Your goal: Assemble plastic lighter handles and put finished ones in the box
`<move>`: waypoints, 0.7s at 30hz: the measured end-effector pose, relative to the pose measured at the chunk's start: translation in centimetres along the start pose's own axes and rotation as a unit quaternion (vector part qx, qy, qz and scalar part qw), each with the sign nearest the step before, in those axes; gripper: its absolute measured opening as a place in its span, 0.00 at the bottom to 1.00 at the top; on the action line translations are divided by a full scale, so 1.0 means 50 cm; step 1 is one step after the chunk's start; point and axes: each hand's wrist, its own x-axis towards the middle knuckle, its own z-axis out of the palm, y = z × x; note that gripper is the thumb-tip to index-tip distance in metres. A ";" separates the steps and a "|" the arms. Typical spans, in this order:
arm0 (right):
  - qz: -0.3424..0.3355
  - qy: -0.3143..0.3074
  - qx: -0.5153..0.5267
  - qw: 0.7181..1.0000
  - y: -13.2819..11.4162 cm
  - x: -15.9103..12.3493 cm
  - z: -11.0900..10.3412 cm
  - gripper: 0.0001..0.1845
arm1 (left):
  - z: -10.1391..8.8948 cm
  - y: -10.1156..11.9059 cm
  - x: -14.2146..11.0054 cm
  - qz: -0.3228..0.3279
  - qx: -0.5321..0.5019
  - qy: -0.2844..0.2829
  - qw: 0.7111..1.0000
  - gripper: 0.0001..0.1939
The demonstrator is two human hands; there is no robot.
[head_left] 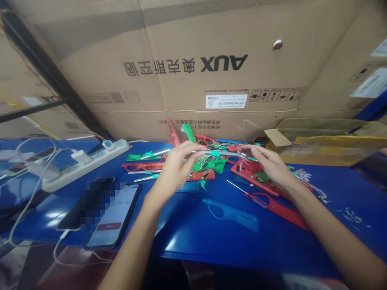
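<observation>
A thin metal lighter tube (227, 154) with a green collar is held level above the pile. My left hand (179, 163) pinches its left end between thumb and fingers. The fingers of my right hand (272, 164) close at its right end, where small parts are too blurred to make out. Below lie red, green and blue lighter casings, including a green casing (211, 165) with wires. In front, a blue casing half (238, 219) lies apart from the pile. A screwdriver (256, 200) rests against a red casing (287, 214) beneath my right forearm.
A large cardboard box (181, 36) stands behind the blue table (187, 245). At left are a power strip (87, 163) with plugged-in chargers and two phones, one a lit phone (113, 221). An open carton (320, 147) sits at back right. White wires (317, 191) lie at right.
</observation>
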 end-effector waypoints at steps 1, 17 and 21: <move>0.003 -0.014 0.016 1.000 -0.017 -0.008 0.010 0.29 | 0.000 0.003 -0.013 0.007 0.002 0.000 1.000 0.09; -0.042 -0.044 -0.102 0.993 -0.197 -0.185 0.098 0.16 | 0.039 0.092 -0.276 -0.130 0.110 -0.006 0.985 0.26; -0.007 -0.015 -0.063 0.998 -0.207 -0.224 0.125 0.19 | 0.088 0.110 -0.258 -0.032 0.067 -0.043 0.996 0.22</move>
